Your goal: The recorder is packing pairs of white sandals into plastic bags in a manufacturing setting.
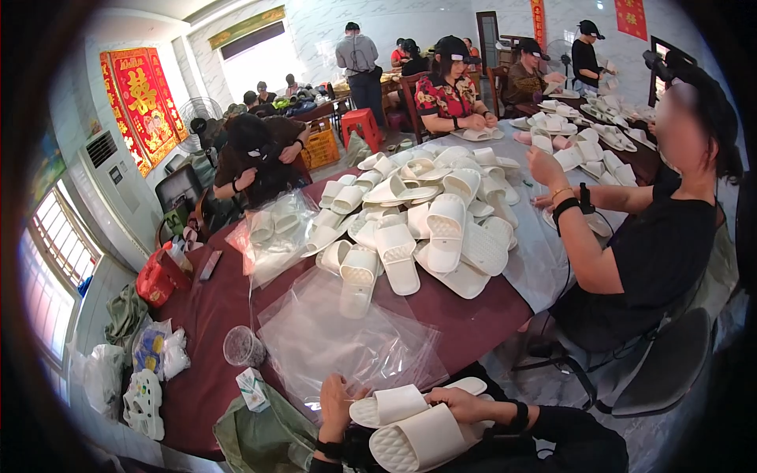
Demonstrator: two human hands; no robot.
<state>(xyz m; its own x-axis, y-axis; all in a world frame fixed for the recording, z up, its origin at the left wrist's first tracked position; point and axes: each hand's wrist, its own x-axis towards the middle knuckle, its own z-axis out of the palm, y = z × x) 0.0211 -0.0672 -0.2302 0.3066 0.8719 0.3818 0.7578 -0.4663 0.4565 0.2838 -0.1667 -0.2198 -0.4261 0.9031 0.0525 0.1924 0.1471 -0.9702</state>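
Observation:
At the near edge of the table, my right hand (461,404) is closed around a pair of off-white slippers. The nearer slipper (422,438) has a quilted footbed and a broad plain strap. Beside it lies the other slipper (398,404), partly under my fingers. My left hand (335,404) is at the near edge of the clear plastic bags (347,335), its fingers bent around the film and partly hidden by it. Beyond the bags rises a large heap of similar slippers (445,225).
A dark red cloth (205,339) covers the table. Left of the bags are a clear plastic cup (243,347) and a small white-green box (252,390). Bagged slippers (276,225) lie left of the heap. At right a person (646,236) sits at the table beside a chair (662,363).

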